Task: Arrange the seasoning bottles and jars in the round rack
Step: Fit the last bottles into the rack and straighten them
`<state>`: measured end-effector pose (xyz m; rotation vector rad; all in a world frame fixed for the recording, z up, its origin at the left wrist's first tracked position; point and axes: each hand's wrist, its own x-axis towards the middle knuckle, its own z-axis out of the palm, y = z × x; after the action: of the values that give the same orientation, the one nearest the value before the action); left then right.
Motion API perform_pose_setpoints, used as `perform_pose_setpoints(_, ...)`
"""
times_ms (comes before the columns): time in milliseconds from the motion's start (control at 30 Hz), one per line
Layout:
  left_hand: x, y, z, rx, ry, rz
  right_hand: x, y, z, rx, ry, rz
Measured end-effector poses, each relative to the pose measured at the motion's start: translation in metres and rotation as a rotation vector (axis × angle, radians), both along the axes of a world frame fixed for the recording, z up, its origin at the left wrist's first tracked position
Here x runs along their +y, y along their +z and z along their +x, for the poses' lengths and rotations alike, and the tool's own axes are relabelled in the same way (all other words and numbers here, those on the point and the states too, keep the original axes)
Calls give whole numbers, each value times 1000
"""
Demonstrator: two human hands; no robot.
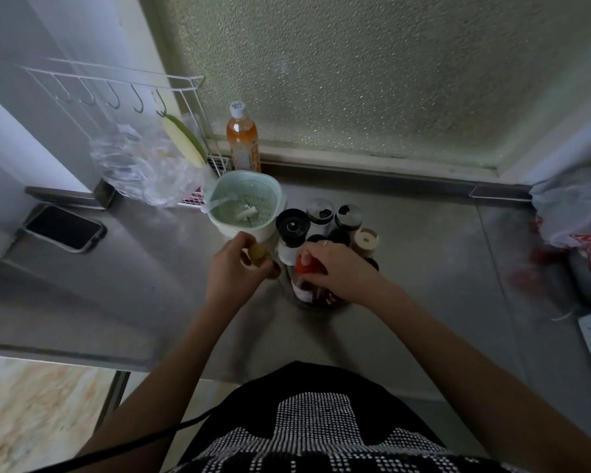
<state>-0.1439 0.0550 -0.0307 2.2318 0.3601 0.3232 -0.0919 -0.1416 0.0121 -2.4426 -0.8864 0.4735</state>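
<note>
The round rack [289, 281] stands on the steel counter in the middle, mostly hidden by bottles and my hands. My right hand [338, 271] grips a red-capped bottle [304, 264] at the rack's near side. My left hand [234, 268] holds a yellowish-capped bottle [257, 253] just left of the rack. In the rack's far half stand a black grinder [292, 226], two clear-lidded jars [319, 210] [348, 215] and a beige-lidded jar [365, 240]. A white bottle [287, 250] sits between my hands.
A pale green strainer bowl [244, 203] stands just behind my left hand. Further back is an orange drink bottle [243, 138] by the frosted window. A phone [64, 227] lies at the left, plastic bags [574, 206] at the right, a white wire hook rack [116, 90] on the left wall.
</note>
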Motion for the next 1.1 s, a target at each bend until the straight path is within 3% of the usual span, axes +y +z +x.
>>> perform_pose_setpoints(167, 8, -8, -17, -26, -17, 41, 19, 11, 9, -37, 3, 133)
perform_pose_setpoints(467, -6, -3, -25, -71, -131, 91, 34, 12, 19, -83, 17, -37)
perform_pose_setpoints(633, -22, -4, -21, -31, -302, 131, 28, -2, 16, -49, -54, 53)
perform_pose_setpoints(833, -34, -11, -7, -27, -313, 107, -44, 10, 23, -175, -484, 359)
perform_pose_setpoints(900, -36, -15, -1, 23, -347, 98, -67, 5, 12, -139, -491, 272)
perform_pose_setpoints(1000, -36, -22, 10, 86, -359, 95, -69, -12, -11, -4, -329, 58)
perform_pose_setpoints(1100, -39, -24, 21, 115, -355, 58, -51, -27, -21, -104, -218, -131)
